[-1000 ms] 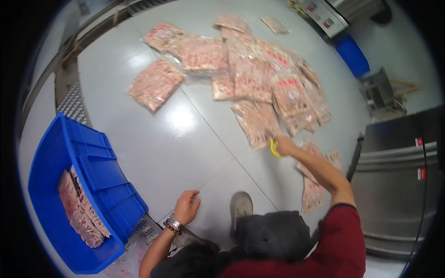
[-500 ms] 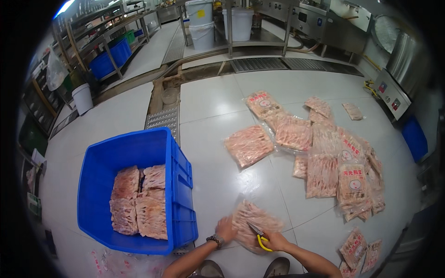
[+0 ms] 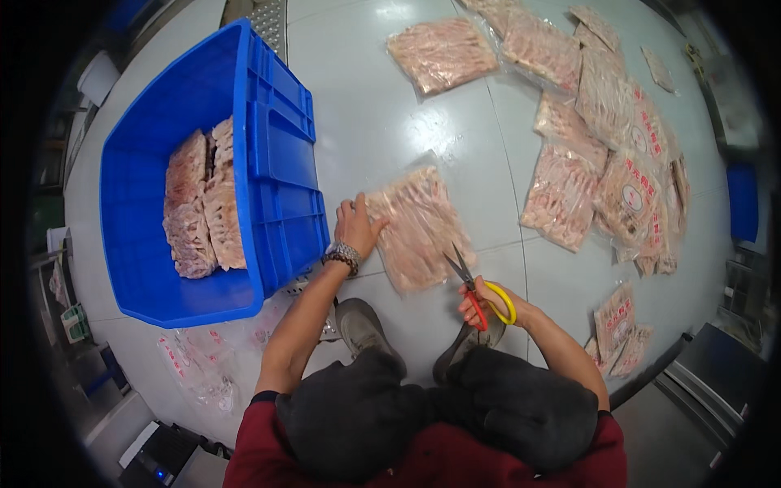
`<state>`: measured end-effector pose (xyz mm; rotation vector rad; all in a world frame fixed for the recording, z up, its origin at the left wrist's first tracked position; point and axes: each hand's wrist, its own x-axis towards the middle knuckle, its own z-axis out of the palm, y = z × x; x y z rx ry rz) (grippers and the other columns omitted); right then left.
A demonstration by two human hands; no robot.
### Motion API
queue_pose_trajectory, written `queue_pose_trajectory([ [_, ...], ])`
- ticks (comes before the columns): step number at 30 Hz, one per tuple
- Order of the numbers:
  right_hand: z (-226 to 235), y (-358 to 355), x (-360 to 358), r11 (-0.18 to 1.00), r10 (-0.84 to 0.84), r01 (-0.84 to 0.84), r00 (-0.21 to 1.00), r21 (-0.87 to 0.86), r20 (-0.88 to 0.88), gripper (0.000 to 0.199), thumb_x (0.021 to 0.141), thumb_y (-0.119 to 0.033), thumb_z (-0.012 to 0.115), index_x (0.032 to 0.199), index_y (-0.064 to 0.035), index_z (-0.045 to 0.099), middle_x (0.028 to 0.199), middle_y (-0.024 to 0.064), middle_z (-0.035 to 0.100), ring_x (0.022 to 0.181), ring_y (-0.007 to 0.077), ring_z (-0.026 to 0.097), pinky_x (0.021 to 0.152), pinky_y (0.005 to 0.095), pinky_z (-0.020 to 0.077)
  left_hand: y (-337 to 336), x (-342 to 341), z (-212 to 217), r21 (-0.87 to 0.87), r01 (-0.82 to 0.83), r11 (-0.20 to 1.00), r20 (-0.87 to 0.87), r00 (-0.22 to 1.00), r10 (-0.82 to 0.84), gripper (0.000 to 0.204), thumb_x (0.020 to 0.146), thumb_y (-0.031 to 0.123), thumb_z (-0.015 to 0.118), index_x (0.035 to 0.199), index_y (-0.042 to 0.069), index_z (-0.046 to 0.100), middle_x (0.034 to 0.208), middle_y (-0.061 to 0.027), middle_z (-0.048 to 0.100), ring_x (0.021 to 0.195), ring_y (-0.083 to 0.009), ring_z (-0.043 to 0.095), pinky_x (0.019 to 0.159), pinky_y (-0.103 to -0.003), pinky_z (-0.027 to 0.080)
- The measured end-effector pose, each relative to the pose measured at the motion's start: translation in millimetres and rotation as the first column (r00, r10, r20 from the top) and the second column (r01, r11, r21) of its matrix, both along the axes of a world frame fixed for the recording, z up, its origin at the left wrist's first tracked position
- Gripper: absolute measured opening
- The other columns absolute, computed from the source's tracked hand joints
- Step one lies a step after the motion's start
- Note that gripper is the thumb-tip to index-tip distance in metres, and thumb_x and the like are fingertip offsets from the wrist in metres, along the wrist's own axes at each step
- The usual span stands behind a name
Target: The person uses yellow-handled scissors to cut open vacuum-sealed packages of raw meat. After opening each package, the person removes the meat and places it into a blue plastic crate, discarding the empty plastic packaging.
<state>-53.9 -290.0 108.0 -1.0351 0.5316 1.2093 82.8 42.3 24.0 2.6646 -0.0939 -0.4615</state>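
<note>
A clear plastic bag [image 3: 419, 229] of pale pink meat strips lies flat on the glossy grey floor [image 3: 366, 114] just above the middle of the frame. The left hand [image 3: 355, 225] rests on the bag's left edge, its fingers [image 3: 364, 205] spread and pressing down on the plastic. The right hand [image 3: 488, 307] sits just below the bag's lower right corner, fingers curled through the yellow and red handles of a pair of scissors [image 3: 476, 286], whose metal blades stand open with the tips touching the bag's edge.

At the left of the frame a rigid blue plastic crate [image 3: 277, 154] with ribbed walls holds slabs of the same pale, ridged meat [image 3: 203, 207]. More sealed bags [image 3: 602, 138], shiny and wrinkled, some with red printing, are strewn over the upper right. Emptied, crumpled bags [image 3: 199, 362] lie at the lower left below the crate.
</note>
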Motion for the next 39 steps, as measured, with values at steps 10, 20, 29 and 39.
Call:
queue_pose_trajectory([
  [10, -12, 40, -15, 0.989, 0.097, -0.067, 0.966, 0.133, -0.239, 0.076, 0.094, -0.077, 0.032, 0.121, -0.0091, 0.052, 0.103, 0.0144, 0.068, 0.088, 0.0239, 0.068, 0.078, 0.039, 0.0582, 2, 10, 0, -0.085, 0.041, 0.996, 0.035, 0.999, -0.038, 0.075, 0.085, 0.037, 0.077, 0.134, -0.009, 0.044, 0.129, -0.0292, 0.048, 0.122, -0.0445, 0.045, 0.107, -0.049, 0.039],
  [20, -23, 46, -44, 0.926, 0.306, -0.241, 0.93, -0.29, 0.203, 0.049, 0.102, -0.054, 0.051, 0.115, -0.0073, 0.055, 0.086, 0.0049, 0.062, 0.068, 0.0121, 0.056, 0.06, 0.0268, 0.049, 4, 1, 6, -0.02, 0.046, 0.999, -0.046, 0.998, -0.047, 0.089, 0.083, 0.043, 0.078, 0.152, 0.003, 0.038, 0.125, -0.0306, 0.049, 0.113, -0.0418, 0.046, 0.1, -0.047, 0.043],
  [29, -33, 56, 2, 0.884, 0.307, 0.013, 0.737, -0.467, 0.602, 0.039, 0.093, -0.037, 0.07, 0.114, -0.0049, 0.062, 0.087, 0.0138, 0.065, 0.077, 0.0243, 0.064, 0.073, 0.0371, 0.05, -1, -26, -16, -0.086, 0.021, 0.996, 0.027, 0.999, -0.019, 0.091, 0.079, 0.034, 0.083, 0.151, 0.005, 0.037, 0.113, -0.0213, 0.047, 0.105, -0.0363, 0.044, 0.096, -0.045, 0.039],
  [39, -42, 78, 82, 0.832, 0.433, -0.001, 0.626, -0.555, 0.648, 0.052, 0.095, -0.053, 0.062, 0.101, -0.0015, 0.064, 0.083, 0.0118, 0.062, 0.074, 0.0231, 0.057, 0.069, 0.0376, 0.0462, -30, -91, -17, -0.157, 0.054, 0.986, 0.085, 0.996, -0.041, 0.09, 0.069, 0.016, 0.087, 0.145, 0.0, 0.042, 0.115, -0.0207, 0.052, 0.106, -0.039, 0.05, 0.091, -0.046, 0.044],
])
